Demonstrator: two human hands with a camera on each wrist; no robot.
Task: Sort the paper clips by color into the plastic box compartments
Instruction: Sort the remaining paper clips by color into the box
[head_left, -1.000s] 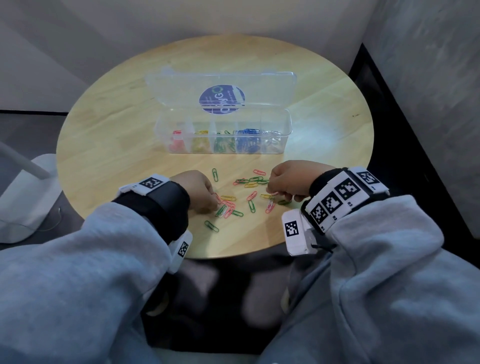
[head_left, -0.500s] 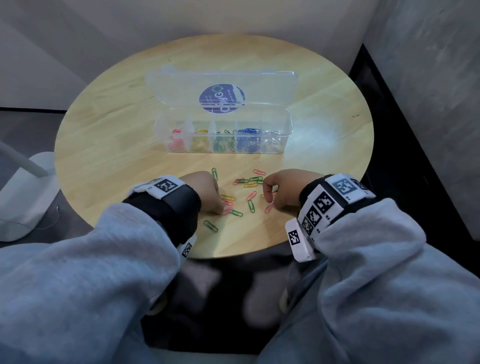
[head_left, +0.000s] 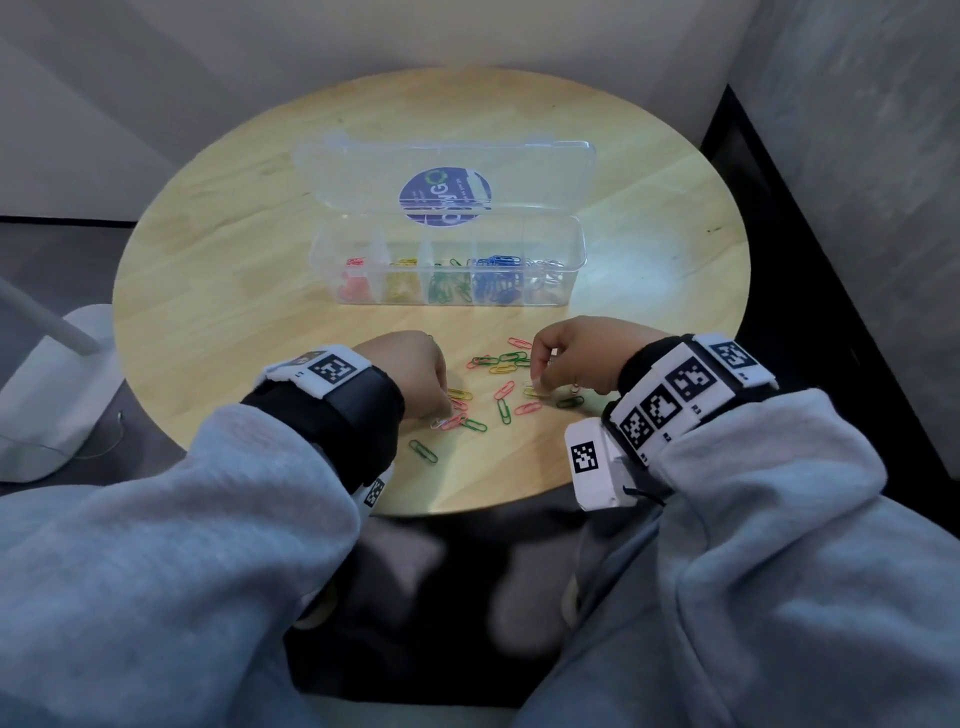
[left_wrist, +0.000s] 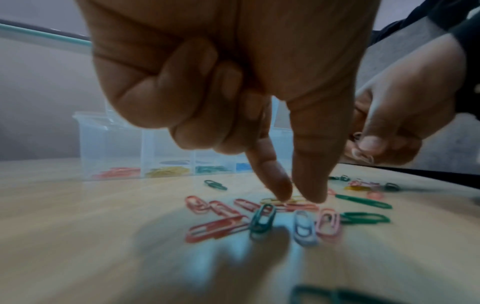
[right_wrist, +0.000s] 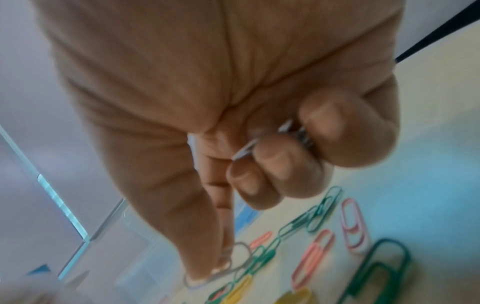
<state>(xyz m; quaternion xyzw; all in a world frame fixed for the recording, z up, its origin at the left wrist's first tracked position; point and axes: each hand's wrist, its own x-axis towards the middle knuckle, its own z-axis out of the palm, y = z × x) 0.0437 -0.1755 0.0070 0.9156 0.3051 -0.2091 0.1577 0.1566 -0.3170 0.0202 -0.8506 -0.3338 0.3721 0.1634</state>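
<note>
The clear plastic box (head_left: 574, 275) stands open mid-table with red, yellow, green, blue and silver clips in separate compartments, left to right. Loose paper clips (head_left: 504, 387) of several colours lie between my hands. My left hand (head_left: 441, 410) has its index finger and thumb down on a yellow clip (left_wrist: 280, 200), pinching at it; its other fingers are curled. My right hand (head_left: 537, 382) keeps silver clips (right_wrist: 293, 133) tucked in its curled fingers, while its thumb and index tips (right_wrist: 207, 273) pinch a pale silver clip (right_wrist: 240, 264) lying on the table.
The box lid (head_left: 363, 171) lies flat behind the box with a blue sticker on it. The round wooden table (head_left: 234, 312) has its near edge just under my wrists. A white lamp base (head_left: 47, 395) stands beyond the table's left edge. A single green clip (head_left: 423, 451) lies near the front.
My right hand has shifted a little left and lowered its fingertips onto a pale clip. My left hand has edged right, fingertips now on the yellow clip.
</note>
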